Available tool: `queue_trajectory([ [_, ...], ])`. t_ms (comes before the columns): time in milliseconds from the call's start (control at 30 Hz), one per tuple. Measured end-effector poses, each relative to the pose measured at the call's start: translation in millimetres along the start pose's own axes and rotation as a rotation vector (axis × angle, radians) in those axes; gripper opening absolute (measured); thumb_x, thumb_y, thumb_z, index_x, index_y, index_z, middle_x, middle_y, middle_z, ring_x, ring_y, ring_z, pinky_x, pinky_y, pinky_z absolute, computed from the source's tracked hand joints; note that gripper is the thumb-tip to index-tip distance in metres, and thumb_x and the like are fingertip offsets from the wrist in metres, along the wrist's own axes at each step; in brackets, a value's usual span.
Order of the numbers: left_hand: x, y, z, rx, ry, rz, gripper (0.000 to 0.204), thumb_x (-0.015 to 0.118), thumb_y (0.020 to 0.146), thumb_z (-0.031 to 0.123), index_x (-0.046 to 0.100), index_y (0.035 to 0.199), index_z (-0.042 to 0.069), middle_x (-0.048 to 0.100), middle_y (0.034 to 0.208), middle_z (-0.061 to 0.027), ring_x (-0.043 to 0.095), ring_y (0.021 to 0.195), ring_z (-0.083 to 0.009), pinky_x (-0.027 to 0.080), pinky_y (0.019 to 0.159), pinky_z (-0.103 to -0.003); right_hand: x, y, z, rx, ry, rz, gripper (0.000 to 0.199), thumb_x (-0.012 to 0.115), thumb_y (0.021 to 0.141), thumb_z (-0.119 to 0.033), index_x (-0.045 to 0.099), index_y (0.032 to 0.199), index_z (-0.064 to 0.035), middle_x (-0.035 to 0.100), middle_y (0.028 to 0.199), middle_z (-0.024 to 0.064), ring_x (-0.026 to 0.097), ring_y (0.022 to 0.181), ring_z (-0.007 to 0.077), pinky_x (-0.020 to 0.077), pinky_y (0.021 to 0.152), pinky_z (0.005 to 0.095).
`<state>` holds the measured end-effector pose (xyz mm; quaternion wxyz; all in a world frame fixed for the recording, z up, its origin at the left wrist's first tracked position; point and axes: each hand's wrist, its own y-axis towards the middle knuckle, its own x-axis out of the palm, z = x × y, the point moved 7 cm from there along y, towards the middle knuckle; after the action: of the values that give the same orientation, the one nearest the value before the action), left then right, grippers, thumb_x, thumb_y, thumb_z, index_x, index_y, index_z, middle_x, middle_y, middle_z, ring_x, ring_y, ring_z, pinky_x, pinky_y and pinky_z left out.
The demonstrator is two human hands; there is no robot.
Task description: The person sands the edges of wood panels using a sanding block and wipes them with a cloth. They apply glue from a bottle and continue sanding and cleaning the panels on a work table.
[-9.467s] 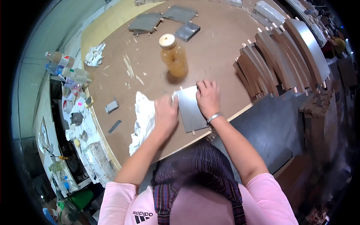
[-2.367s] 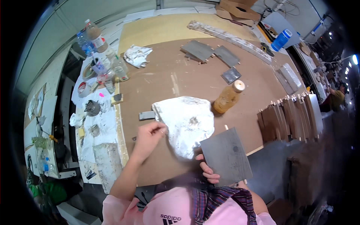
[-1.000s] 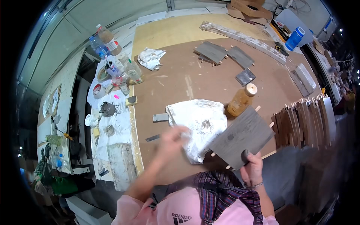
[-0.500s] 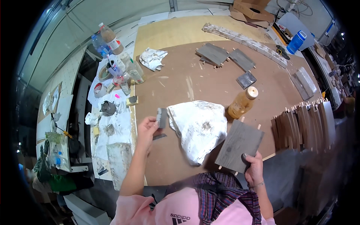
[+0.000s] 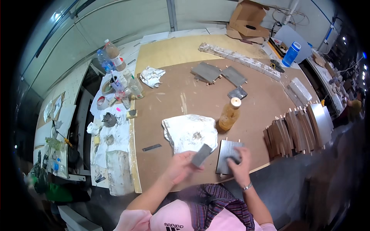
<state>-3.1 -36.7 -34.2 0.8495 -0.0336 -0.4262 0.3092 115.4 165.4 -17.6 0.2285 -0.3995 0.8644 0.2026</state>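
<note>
My left hand (image 5: pixel 181 168) is closed round one end of a small grey rectangular block (image 5: pixel 202 155), held out in front of the white cloth. To its right, my right hand (image 5: pixel 241 166) grips the right side of a grey wood-grain board (image 5: pixel 224 156) with pale dowel pins at its ends. Something dark shows at the right fingertips, blurred by motion; I cannot tell whether it is a stain or a separate piece. The crumpled, stained white cloth (image 5: pixel 187 130) lies just beyond both hands. A bottle of amber liquid (image 5: pixel 229 114) stands next to the cloth.
Upright dowelled boards (image 5: pixel 296 129) stand in a row at right. Several grey panels (image 5: pixel 207 72) lie farther back, near a long stained bar (image 5: pixel 241 61). A dark flat strip (image 5: pixel 152 147) lies left of the cloth. Bottles (image 5: pixel 115 56) and a dark cup (image 5: pixel 109 119) crowd the left side.
My left hand has moved right, bringing the grey block in front of the cloth near the board. The board has been turned, and my right hand has shifted its grip. The head view has tilted.
</note>
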Motion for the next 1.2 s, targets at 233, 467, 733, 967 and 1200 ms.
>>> queue_trajectory([
  [233, 9, -28, -38, -0.001, -0.182, 0.092, 0.03, 0.049, 0.101, 0.015, 0.047, 0.125, -0.003, 0.063, 0.109, -0.0181, 0.069, 0.093, -0.0289, 0.059, 0.085, -0.042, 83, -30, -46, 0.461, 1.068, -0.658, 0.048, 0.072, 0.084, -0.006, 0.057, 0.128, 0.0027, 0.064, 0.114, 0.005, 0.06, 0.104, 0.0146, 0.0467, 0.095, 0.0294],
  [467, -113, -110, 86, 0.233, 0.353, 0.529, 0.013, 0.056, 0.097, 0.012, 0.059, 0.097, 0.0, 0.068, 0.09, -0.0145, 0.068, 0.081, -0.0216, 0.055, 0.072, -0.03, 123, -8, -94, 0.511, 1.238, -0.688, 0.039, 0.068, 0.09, -0.021, 0.059, 0.12, 0.0009, 0.068, 0.105, 0.0132, 0.07, 0.093, 0.0273, 0.0594, 0.079, 0.0381],
  [733, -322, -154, 311, 0.684, 1.184, 1.102, 0.003, 0.062, 0.087, 0.004, 0.062, 0.088, 0.0, 0.067, 0.073, -0.0075, 0.063, 0.067, -0.0149, 0.05, 0.062, -0.029, 252, 19, -156, 0.582, 1.132, -0.821, 0.036, 0.058, 0.095, -0.016, 0.055, 0.126, 0.0025, 0.067, 0.107, 0.0159, 0.069, 0.095, 0.0301, 0.0591, 0.082, 0.0387],
  [967, -357, -125, 332, 0.273, 1.558, 1.333, 0.03, 0.071, 0.083, 0.032, 0.067, 0.098, 0.006, 0.071, 0.091, -0.0184, 0.068, 0.089, -0.0371, 0.052, 0.078, -0.047, 358, 31, -218, 0.656, 0.965, -0.993, 0.032, 0.051, 0.097, -0.013, 0.055, 0.125, 0.0029, 0.066, 0.107, 0.0141, 0.067, 0.092, 0.0262, 0.057, 0.081, 0.0377],
  [1200, -371, -112, 345, 0.295, 1.55, 1.252, 0.019, 0.072, 0.081, 0.019, 0.068, 0.095, 0.006, 0.071, 0.088, -0.017, 0.068, 0.087, -0.0364, 0.052, 0.077, -0.045, 434, 49, -239, 0.672, 0.925, -1.013, 0.024, 0.052, 0.096, -0.012, 0.055, 0.115, 0.003, 0.062, 0.104, 0.0116, 0.067, 0.089, 0.0279, 0.0572, 0.08, 0.0392],
])
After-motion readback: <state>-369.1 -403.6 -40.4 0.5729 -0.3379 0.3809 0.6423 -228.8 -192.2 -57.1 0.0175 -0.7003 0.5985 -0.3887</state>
